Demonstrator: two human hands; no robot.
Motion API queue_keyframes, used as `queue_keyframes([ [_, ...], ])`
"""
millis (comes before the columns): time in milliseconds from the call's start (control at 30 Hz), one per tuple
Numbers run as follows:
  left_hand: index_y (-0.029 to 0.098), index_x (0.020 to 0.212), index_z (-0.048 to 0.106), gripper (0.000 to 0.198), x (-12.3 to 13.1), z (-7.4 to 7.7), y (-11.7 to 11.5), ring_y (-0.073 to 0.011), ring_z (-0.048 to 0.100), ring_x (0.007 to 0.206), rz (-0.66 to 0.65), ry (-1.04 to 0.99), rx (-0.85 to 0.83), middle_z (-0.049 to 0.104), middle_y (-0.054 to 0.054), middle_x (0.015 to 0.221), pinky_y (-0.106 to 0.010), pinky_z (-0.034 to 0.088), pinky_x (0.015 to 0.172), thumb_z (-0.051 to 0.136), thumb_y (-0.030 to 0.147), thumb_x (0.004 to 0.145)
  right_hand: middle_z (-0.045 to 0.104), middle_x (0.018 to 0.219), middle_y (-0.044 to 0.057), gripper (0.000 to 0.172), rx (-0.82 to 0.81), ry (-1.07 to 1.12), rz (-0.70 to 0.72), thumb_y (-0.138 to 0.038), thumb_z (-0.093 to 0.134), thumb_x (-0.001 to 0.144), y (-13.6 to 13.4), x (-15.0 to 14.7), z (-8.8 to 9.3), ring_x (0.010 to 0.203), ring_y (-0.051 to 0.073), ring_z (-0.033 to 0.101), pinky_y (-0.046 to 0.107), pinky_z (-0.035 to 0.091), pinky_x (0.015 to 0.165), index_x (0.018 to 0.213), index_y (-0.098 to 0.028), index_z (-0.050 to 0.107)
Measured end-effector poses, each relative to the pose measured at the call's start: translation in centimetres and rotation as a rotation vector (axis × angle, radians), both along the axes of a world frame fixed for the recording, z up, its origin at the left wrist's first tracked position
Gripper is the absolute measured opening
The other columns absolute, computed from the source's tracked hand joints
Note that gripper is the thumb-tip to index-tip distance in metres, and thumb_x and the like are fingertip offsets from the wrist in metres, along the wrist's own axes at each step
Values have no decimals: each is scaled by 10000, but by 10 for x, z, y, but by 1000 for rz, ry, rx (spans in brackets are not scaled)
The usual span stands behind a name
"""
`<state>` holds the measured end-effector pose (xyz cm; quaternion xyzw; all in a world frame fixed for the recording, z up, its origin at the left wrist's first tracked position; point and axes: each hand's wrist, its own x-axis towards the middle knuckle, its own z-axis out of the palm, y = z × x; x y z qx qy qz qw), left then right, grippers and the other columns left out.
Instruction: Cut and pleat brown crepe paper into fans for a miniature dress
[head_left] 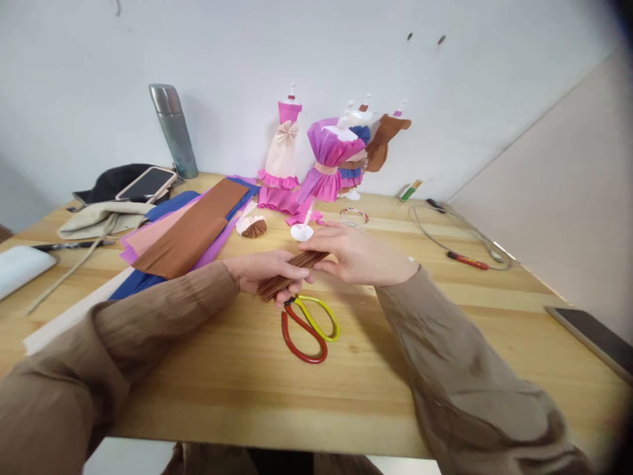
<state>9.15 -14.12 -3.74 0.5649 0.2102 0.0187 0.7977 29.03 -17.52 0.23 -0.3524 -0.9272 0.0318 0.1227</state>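
A narrow stack of pleated brown crepe paper (277, 285) is held between both hands above the table. My left hand (270, 272) grips its near end, thumb on top and fingers underneath. The fingers of my right hand (346, 253) are closed on its far end. Just below my left hand lie scissors (310, 328) with one red and one yellow handle loop; their blades are hidden under the hand. Beyond the hands, a small dress form (329, 158) in purple and pink crepe paper stands on a round white base (301, 232). A pleated brown-and-cream paper piece (252, 226) rests left of it.
Brown, blue, pink and purple crepe sheets (192, 231) are piled at left. A flask (173, 132), a phone (147, 183) and a cloth (96, 219) stand or lie behind. More dressed forms (281, 145) line the wall. At right are a cable (467, 260) and a dark phone (593, 336).
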Motion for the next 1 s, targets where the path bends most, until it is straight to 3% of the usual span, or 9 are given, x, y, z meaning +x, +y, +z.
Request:
queue_keyframes([
  [200,150,976,522,405,-4,-5,8,-110,566,472,-67,6,-29,554,30,652,-229,480,424,644,497,806,683,835,53,217,34,8,31,-141,555,873,2,-1,-3,799,185,606,316,443,763,1034,-179,696],
  [400,125,911,554,359,-7,-3,10,-48,449,395,-11,-11,-32,508,53,591,-176,421,383,668,448,802,668,775,54,158,14,13,14,-164,577,868,4,-6,-8,737,173,593,287,420,682,943,-165,716],
  [533,123,910,565,381,-8,-9,12,-62,497,425,18,-19,-38,528,44,609,-186,439,404,699,451,769,671,775,59,152,-2,16,0,-166,595,848,4,-6,-7,739,182,597,300,429,690,945,-158,712],
  [667,125,919,563,421,-9,-11,14,-74,527,445,33,-28,-26,532,44,623,-194,450,413,738,455,727,687,876,78,212,-12,34,0,-162,639,810,5,0,-8,849,208,615,328,458,761,1017,-157,688],
  [767,127,927,554,426,-10,-10,14,-67,516,441,38,-41,-14,521,50,620,-188,435,411,725,469,738,696,954,84,236,30,38,10,-175,643,814,7,3,-13,935,226,620,394,444,895,1048,-175,673],
  [900,152,954,512,458,-9,-8,12,-68,514,439,48,-16,6,521,54,650,-201,438,418,691,520,747,711,922,54,178,135,45,-10,-123,542,873,11,4,-22,918,198,637,462,345,1043,922,-204,693],
  [1000,165,936,471,412,-7,-6,8,-77,533,440,133,19,166,542,36,693,-197,405,402,612,528,802,718,908,54,199,178,40,-22,-122,520,888,13,5,-27,907,192,648,463,342,1059,951,-204,691],
])
